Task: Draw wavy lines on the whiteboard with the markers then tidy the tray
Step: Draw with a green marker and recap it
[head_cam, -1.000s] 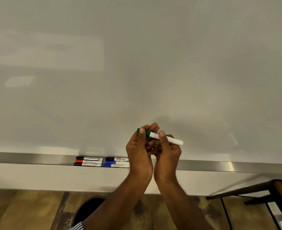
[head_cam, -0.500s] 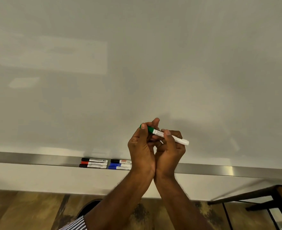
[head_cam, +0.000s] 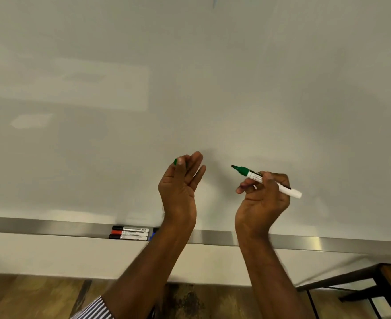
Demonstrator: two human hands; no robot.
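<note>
A large whiteboard (head_cam: pixel 189 77) fills most of the view. My right hand (head_cam: pixel 264 199) grips an uncapped green marker (head_cam: pixel 254 176), its tip pointing left, a little in front of the board. My left hand (head_cam: pixel 181 185) is raised beside it and pinches the green cap (head_cam: pixel 176 161) between thumb and forefinger, the other fingers extended. The metal tray (head_cam: pixel 51 227) runs along the board's lower edge. Two black-capped markers (head_cam: pixel 130 228) and a red-capped marker (head_cam: pixel 127 232) lie in it, with blue markers (head_cam: pixel 152 233) mostly hidden behind my left forearm.
Below the tray is a pale wall strip, then wooden floor (head_cam: pixel 28 295). A dark metal-framed table (head_cam: pixel 360 286) juts in at the lower right. A faint blue mark (head_cam: pixel 214 2) shows at the board's top edge.
The hands were together on the capped green marker. Now they have parted: the cap has come off in my left hand, and my right hand has carried the marker to the right.
</note>
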